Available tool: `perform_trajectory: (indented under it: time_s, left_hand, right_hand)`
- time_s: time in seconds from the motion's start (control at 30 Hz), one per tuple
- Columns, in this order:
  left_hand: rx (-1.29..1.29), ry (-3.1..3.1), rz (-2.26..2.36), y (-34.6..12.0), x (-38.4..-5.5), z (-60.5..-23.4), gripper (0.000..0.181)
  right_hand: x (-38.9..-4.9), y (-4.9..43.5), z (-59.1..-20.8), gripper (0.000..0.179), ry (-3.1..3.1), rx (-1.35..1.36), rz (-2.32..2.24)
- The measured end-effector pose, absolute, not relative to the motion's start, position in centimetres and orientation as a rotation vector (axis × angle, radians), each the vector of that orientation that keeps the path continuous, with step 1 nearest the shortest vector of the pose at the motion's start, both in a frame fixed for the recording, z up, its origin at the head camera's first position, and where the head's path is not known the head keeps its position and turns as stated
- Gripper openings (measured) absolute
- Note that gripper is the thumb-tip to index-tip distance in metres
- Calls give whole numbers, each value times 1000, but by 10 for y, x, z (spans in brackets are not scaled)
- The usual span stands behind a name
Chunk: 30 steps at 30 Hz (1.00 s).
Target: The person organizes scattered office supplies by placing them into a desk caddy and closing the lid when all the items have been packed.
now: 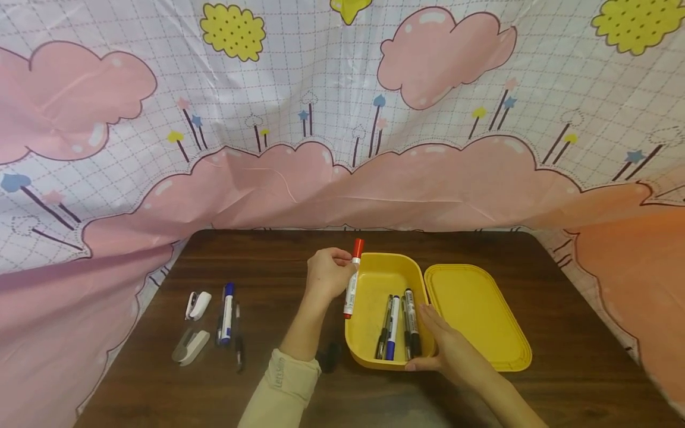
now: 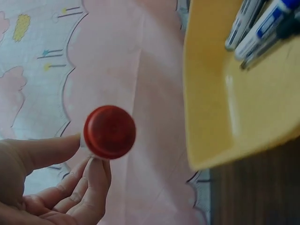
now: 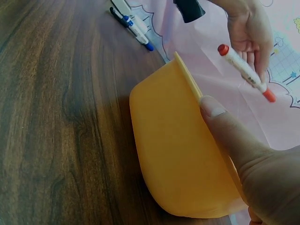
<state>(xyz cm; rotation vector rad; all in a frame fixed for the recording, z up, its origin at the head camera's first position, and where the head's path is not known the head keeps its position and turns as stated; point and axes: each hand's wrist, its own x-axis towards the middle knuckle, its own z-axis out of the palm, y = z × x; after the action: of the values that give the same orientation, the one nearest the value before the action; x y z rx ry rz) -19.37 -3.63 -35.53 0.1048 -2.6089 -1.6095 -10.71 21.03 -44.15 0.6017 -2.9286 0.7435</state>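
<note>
My left hand pinches a red-capped white marker between thumb and fingers, over the left rim of a yellow plastic box. In the left wrist view the marker's red cap faces the camera. My right hand holds the box at its near right corner. Its thumb lies on the rim in the right wrist view, while its fingers lie along the right side in the head view. Inside the box are a blue-capped marker, a black-capped marker and dark pens.
A yellow lid lies right of the box. At the left are two small white staplers, a blue marker and a dark pen. A patterned cloth hangs behind the wooden table.
</note>
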Motion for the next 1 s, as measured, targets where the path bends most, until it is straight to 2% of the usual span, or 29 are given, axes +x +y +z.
perform_trajectory:
  time_s: [0.3, 0.57, 1.0]
  left_hand:
    - [87, -2673, -1657, -12, -194, -376, 16]
    - [143, -2738, -1663, 5, -194, -399, 12]
    - [81, -2829, -1574, 26, -189, -433, 7]
  right_hand:
    - [-107, 210, -442, 111, -2946, 578, 747]
    - [-107, 210, -441, 111, -2948, 578, 742]
    - [-108, 211, -444, 109, -2932, 586, 733]
